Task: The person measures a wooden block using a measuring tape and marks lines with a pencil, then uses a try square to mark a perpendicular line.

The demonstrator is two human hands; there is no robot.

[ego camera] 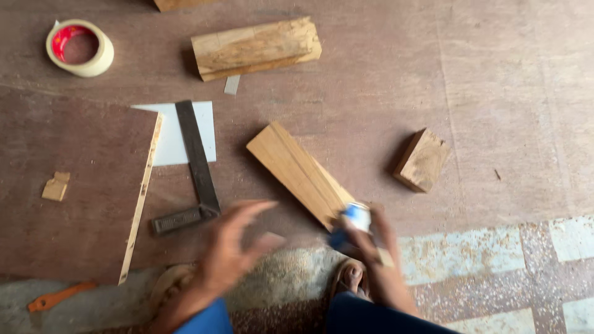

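Your right hand [371, 244] pinches a small blue-and-white bottle [352, 224] at the plank [300, 173]; your left hand [232, 247] hovers, fingers spread.

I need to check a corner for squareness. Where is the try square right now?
In the head view the try square lies left of centre on the brown floor, its blade across a white sheet beside the plywood board, its stock just left of the left hand.
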